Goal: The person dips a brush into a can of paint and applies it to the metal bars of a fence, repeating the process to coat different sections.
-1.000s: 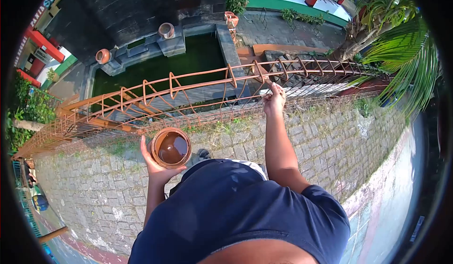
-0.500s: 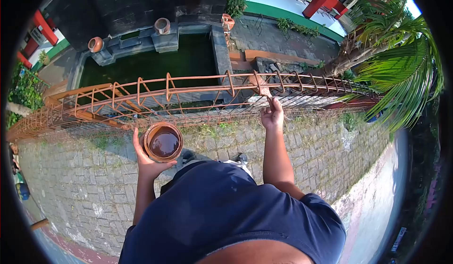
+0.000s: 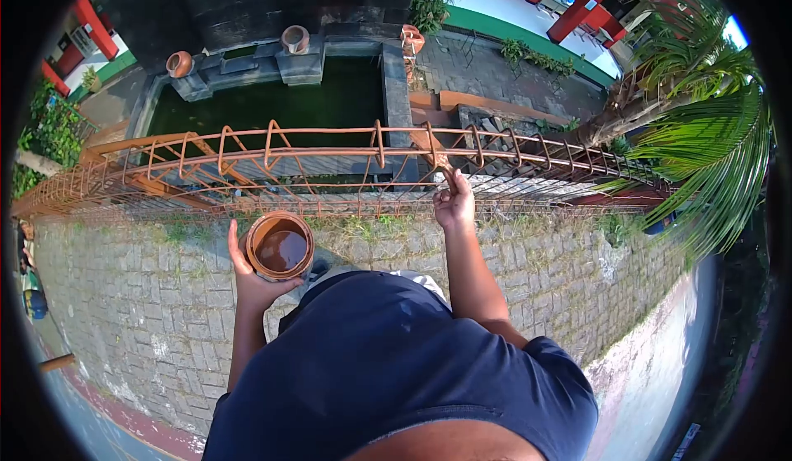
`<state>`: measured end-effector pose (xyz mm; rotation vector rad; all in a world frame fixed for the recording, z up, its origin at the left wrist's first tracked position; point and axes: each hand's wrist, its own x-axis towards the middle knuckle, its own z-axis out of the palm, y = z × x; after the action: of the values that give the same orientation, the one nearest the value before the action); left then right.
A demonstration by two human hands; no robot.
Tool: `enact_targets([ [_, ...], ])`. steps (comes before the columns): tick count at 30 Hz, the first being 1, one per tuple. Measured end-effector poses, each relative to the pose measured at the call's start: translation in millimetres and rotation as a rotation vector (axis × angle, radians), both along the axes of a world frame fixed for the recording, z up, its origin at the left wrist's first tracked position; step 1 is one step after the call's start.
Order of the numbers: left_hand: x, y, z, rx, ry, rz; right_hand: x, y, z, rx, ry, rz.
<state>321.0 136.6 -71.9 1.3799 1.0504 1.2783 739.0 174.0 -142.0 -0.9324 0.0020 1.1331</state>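
Holding brush (image 3: 439, 161) at fence edge (image 3: 379, 152)

Pool (image 3: 338, 90) behind the wire fence (image 3: 330, 154), paving (image 3: 198, 321) before it, palm (image 3: 709, 143) at the right.

The tub (image 3: 308, 252) hides part of the left hand (image 3: 261, 288), and the bottom edge cuts off the navy shirt (image 3: 396, 362).

The shirt (image 3: 396, 362) is plain navy blue; the paint (image 3: 282, 249) is glossy dark brown, its can (image 3: 260, 228) orange-brown around the rim; the fence (image 3: 330, 151) is rusty orange-brown; the paving (image 3: 190, 312) is grey in a brick-like pattern; the pool water (image 3: 247, 115) is dark green; the palm leaves (image 3: 718, 160) are bright green; the pots (image 3: 294, 39) are terracotta orange.
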Motion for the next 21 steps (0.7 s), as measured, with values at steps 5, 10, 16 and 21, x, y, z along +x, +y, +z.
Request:
enact_targets([
  [5,1,-5,7,0.005,0.028,-0.032,14,-17,27,-0.016,-0.061,-0.053],
  [10,-13,8,11,-0.009,0.046,-0.044,4,-57,80,-0.143,-0.817,-0.152],
  [16,-37,23,8,-0.049,0.062,-0.076,-1,-74,180,-0.112,-1.137,-0.153],
  [21,-52,37,-2,-0.113,0.013,-0.162,-10,23,192,-0.174,-1.173,-0.002],
])
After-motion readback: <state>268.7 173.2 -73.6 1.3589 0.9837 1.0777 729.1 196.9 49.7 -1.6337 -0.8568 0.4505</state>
